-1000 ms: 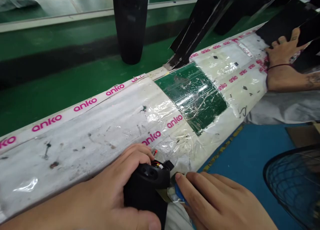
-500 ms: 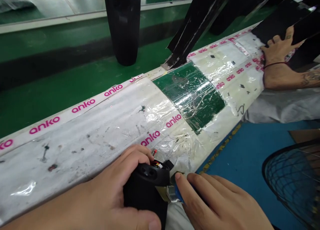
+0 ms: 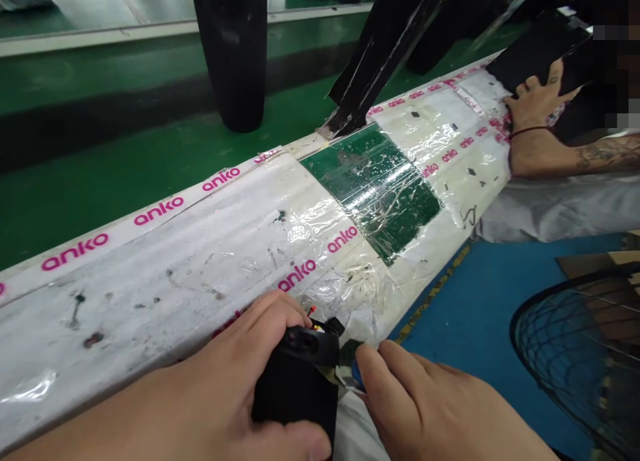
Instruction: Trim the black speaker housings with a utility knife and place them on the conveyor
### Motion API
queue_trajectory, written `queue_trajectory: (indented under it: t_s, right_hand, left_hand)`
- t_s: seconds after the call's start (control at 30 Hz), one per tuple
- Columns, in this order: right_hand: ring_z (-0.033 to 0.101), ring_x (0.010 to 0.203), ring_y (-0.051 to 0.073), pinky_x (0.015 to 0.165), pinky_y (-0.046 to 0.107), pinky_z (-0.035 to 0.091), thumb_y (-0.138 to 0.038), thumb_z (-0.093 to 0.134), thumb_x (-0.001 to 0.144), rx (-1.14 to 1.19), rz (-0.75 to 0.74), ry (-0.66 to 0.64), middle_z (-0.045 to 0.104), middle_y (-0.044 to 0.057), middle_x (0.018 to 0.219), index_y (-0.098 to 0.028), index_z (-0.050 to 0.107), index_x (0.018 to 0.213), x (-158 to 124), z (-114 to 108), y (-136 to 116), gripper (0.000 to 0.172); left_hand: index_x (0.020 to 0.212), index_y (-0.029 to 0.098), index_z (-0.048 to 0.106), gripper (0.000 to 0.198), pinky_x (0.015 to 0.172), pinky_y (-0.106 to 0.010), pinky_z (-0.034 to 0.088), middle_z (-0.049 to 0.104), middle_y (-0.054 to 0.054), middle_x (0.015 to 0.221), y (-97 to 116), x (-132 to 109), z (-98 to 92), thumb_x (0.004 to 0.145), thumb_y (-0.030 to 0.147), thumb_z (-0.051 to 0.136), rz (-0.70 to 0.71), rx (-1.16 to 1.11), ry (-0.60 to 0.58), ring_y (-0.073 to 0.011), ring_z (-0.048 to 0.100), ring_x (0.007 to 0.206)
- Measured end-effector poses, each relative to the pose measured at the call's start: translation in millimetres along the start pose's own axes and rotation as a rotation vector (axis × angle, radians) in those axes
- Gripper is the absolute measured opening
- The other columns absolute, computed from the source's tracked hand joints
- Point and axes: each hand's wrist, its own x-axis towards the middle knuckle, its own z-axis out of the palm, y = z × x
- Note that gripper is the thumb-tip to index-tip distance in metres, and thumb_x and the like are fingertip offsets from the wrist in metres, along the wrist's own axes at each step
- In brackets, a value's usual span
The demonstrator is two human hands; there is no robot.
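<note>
My left hand [image 3: 245,374] wraps round a black speaker-like casing [image 3: 295,401], low in the middle of the head view. Its end has round openings, and red and yellow wires [image 3: 315,321] stick out of the top. A small black piece stands at the same rim. My right hand [image 3: 425,394] is closed on a blue-handled utility knife [image 3: 356,374], mostly hidden by the fingers. The knife's metal tip lies against or very close to the casing's right edge; contact is not clear.
A white ledge [image 3: 150,267] with pink-lettered tape runs diagonally beneath. Behind it is a green conveyor belt [image 3: 125,114] with a tall black cylinder [image 3: 233,61]. A black post [image 3: 380,54] rises mid-view. A co-worker's hand [image 3: 537,104] is at upper right; a fan guard [image 3: 520,314] stands lower right.
The view has shifted slightly, moving the ledge and background left. My right hand has tilted the knife, and its metal tip shows less. My left hand keeps its grip on the casing.
</note>
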Motion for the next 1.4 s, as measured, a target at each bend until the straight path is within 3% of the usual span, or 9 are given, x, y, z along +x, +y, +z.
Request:
queue_trajectory:
  t_s: [0.23,0.53,0.7,0.8,0.93,1.03,1.13,1.27,1.4]
  right_hand:
    - [0.057,0.04,0.022,0.043,0.036,0.019,-0.007,0.059,0.066,0.2,-0.014,-0.277,0.062,-0.005,0.067,-0.025,0.044,0.101,18.0,-21.4,11.8,0.042]
    - [0.056,0.042,0.02,0.042,0.037,0.024,-0.004,0.047,0.07,0.091,-0.036,-0.093,0.06,-0.005,0.07,-0.026,0.047,0.106,-1.4,-41.4,17.4,0.043]
    - [0.063,0.049,0.018,0.045,0.032,0.037,-0.014,0.044,0.1,0.001,0.166,0.082,0.061,-0.005,0.068,-0.025,0.052,0.108,-32.2,-48.2,35.8,0.016]
    - [0.067,0.057,0.018,0.049,0.028,0.046,-0.027,0.049,0.106,0.309,0.326,0.156,0.069,-0.004,0.076,-0.027,0.057,0.114,-35.0,-35.8,21.2,0.011]
    - [0.069,0.067,0.021,0.058,0.029,0.055,-0.058,0.073,0.092,1.142,0.589,0.085,0.07,-0.002,0.08,-0.029,0.059,0.126,-21.2,-1.8,-28.7,0.047]
    - [0.069,0.078,0.023,0.069,0.033,0.059,-0.065,0.084,0.078,1.538,0.808,0.071,0.069,0.002,0.09,-0.029,0.055,0.128,-18.5,21.4,-54.4,0.068]
    - [0.068,0.094,0.025,0.082,0.036,0.058,-0.065,0.08,0.084,1.606,0.951,0.151,0.067,0.003,0.1,-0.031,0.05,0.131,-29.7,35.9,-53.7,0.065]
    - [0.061,0.074,0.019,0.066,0.031,0.054,-0.061,0.069,0.095,1.575,1.019,0.281,0.059,-0.001,0.091,-0.031,0.049,0.127,-44.2,43.6,-37.6,0.048]
    - [0.05,0.056,0.014,0.053,0.029,0.048,-0.071,0.064,0.093,1.627,0.942,0.267,0.055,-0.003,0.085,-0.032,0.048,0.122,-38.3,47.8,-44.7,0.051]
  left_hand:
    - [0.115,0.027,0.051,0.034,0.06,-0.028,0.048,0.059,-0.003,0.106,-3.0,-0.5,-2.7,0.089,0.036,0.07,0.075,0.025,-0.009,-0.0249,0.061,0.098]
    - [0.115,0.027,0.056,0.037,0.058,-0.026,0.048,0.057,-0.005,0.119,-3.9,-6.8,9.1,0.088,0.044,0.073,0.096,-0.07,0.075,-0.0196,0.058,0.086]
    - [0.118,0.03,0.051,0.046,0.055,-0.025,0.045,0.054,-0.004,0.114,-7.7,-11.2,6.3,0.089,0.061,0.069,-0.094,-0.255,0.014,-0.0158,0.055,0.074]
    - [0.115,0.029,0.052,0.044,0.059,-0.028,0.049,0.053,-0.005,0.118,-7.7,-9.8,6.9,0.088,0.059,0.071,-0.04,-0.17,0.032,-0.0182,0.057,0.081]
    - [0.108,0.026,0.052,0.033,0.077,-0.04,0.057,0.051,-0.005,0.112,-0.8,-16.0,23.0,0.092,0.05,0.068,0.007,0.105,0.21,-0.0243,0.059,0.093]
    - [0.131,0.029,0.049,0.05,0.089,-0.046,0.058,0.051,-0.006,0.118,0.4,-26.4,33.8,0.088,0.043,0.071,0.065,0.178,0.329,-0.0282,0.059,0.104]
    - [0.154,0.035,0.031,0.082,0.1,-0.048,0.054,0.049,-0.009,0.139,-6.6,-27.9,28.1,0.086,0.04,0.075,0.139,0.122,0.316,-0.0328,0.056,0.121]
    - [0.126,0.029,0.054,0.059,0.097,-0.047,0.053,0.052,-0.009,0.131,-17.9,-10.2,13.6,0.083,0.057,0.083,0.121,0.092,0.23,-0.0337,0.051,0.12]
    - [0.107,0.026,0.052,0.049,0.093,-0.043,0.05,0.05,-0.005,0.108,-20.8,-0.2,14.4,0.087,0.062,0.079,0.321,0.076,0.183,-0.0289,0.049,0.108]
